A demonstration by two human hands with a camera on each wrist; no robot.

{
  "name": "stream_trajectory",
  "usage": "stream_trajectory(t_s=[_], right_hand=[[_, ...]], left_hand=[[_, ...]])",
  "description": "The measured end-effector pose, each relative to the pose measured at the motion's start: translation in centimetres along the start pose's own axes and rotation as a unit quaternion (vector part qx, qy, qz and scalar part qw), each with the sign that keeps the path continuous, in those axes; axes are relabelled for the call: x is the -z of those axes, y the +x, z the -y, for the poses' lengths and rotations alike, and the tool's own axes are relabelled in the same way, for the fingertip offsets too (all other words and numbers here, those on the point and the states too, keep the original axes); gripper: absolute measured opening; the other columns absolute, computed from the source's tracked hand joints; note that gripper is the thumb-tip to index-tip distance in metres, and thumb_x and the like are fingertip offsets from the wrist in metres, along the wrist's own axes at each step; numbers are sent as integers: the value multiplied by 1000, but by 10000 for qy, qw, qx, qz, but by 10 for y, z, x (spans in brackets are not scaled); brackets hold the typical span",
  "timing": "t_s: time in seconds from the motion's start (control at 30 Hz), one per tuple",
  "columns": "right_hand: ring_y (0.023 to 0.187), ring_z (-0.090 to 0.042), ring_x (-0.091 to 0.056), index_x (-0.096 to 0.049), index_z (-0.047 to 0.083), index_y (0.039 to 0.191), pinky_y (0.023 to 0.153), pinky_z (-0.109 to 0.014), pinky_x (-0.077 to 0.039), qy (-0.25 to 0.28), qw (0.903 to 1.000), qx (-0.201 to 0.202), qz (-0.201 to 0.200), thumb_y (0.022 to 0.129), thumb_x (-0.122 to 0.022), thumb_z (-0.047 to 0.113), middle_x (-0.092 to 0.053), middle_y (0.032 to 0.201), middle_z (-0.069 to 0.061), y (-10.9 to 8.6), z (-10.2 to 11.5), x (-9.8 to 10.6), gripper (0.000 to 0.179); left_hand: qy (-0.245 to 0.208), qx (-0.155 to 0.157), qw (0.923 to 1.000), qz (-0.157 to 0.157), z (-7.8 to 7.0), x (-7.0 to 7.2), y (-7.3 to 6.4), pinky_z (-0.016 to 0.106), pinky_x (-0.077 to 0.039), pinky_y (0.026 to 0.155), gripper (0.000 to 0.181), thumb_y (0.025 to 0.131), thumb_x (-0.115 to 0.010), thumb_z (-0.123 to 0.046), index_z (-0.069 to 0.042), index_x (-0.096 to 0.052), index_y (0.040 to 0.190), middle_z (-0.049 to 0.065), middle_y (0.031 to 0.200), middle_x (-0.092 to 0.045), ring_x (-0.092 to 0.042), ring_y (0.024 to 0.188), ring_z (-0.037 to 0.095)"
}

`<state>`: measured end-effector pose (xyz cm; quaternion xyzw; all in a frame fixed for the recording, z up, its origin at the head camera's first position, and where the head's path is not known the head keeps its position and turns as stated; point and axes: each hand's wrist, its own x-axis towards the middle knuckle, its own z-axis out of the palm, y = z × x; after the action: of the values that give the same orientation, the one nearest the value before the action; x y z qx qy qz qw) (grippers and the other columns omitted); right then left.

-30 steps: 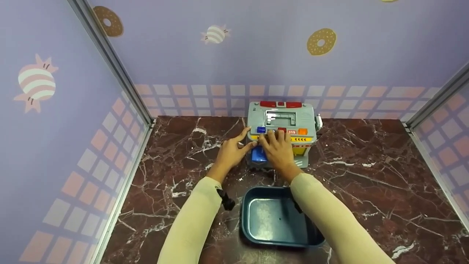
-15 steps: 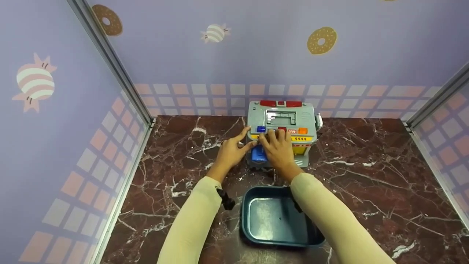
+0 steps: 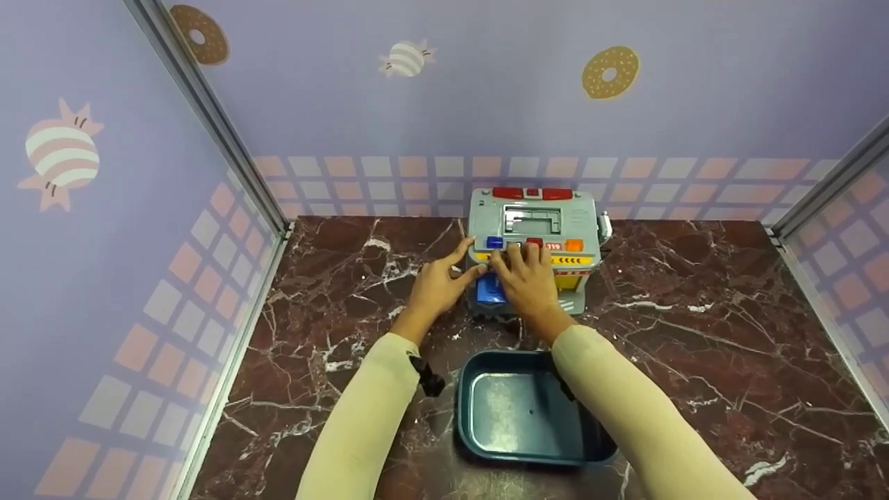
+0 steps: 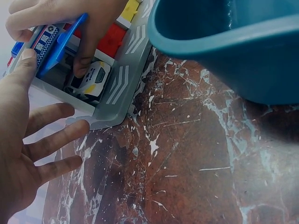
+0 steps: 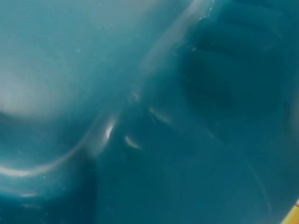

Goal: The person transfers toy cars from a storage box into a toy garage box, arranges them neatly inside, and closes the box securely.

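Note:
A grey toy rescue station (image 3: 578,208) with coloured roof buttons stands against the back wall. My left hand (image 3: 436,286) braces its left front corner; in the left wrist view the thumb presses the panel over the doorway and the other fingers extend straight. My right hand (image 3: 531,285) curls its fingers over the roof's front edge. Its thumb reaches below the raised blue door (image 4: 60,49) and touches a small white toy car (image 4: 97,78) inside the bay. The right wrist view shows only blurred teal plastic, with no hand in it.
A teal plastic basin (image 3: 467,417) sits in front of the station, partly under the right forearm. Dark red marbled tabletop (image 3: 326,305) surrounds both. Patterned purple walls (image 3: 486,90) enclose the back and sides.
The head view has tilted slightly, so everything sits a little higher in it. Both hands and the toy station otherwise keep their places.

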<state>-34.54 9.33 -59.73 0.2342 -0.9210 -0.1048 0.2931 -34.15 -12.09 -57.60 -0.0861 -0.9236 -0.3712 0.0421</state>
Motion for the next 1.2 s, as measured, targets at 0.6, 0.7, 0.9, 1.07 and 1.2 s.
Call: stream_trajectory(t_s=[0.6, 0.7, 0.9, 1.07, 1.2], right_hand=[[120, -41, -46, -46, 21, 145, 98, -55, -44, 37, 9995, 15, 323, 84, -92, 36, -46, 136, -16, -1, 0, 3, 78], [119, -41, -46, -47, 21, 143, 98, -55, -44, 18, 9996, -13, 278, 84, -91, 35, -46, 136, -16, -1, 0, 3, 76], [118, -41, -47, -46, 21, 143, 97, -54, -44, -46, 9999, -36, 153, 82, -93, 38, -46, 135, -16, 1, 0, 1, 79], [114, -41, -48, -47, 20, 139, 94, -54, -45, 15, 9998, -37, -171, 90, -85, 32, -49, 130, -16, 1, 0, -2, 64], [112, -41, -48, -47, 20, 138, 92, -54, -45, 62, 9996, -60, -281, 97, -75, 25, -49, 129, -16, 2, 1, -3, 50]], left_hand=[[-15, -34, 10000, -26, 2, -2, -1, 55, -60, 101, 73, 101, -67, -69, -47, -45, 167, 15, 111, -86, -80, 98, 29], [-58, -46, 10000, -32, 2, -2, -1, 55, -60, 103, 72, 101, -67, -69, -48, -45, 167, 16, 119, -84, -81, 103, 29], [-216, -95, 9997, -82, 0, -2, -1, 54, -59, 105, 72, 102, -69, -66, -46, -47, 167, 15, 113, -85, -80, 96, 27], [-507, -164, 9985, -109, 0, -4, -2, 51, -61, 99, 71, 103, -72, -59, -42, -48, 167, 17, 110, -85, -74, 82, 21], [-749, -72, 9972, -27, 1, -7, -4, 52, -61, 91, 70, 105, -70, -57, -42, -45, 169, 24, 103, -82, -73, 80, 33]])
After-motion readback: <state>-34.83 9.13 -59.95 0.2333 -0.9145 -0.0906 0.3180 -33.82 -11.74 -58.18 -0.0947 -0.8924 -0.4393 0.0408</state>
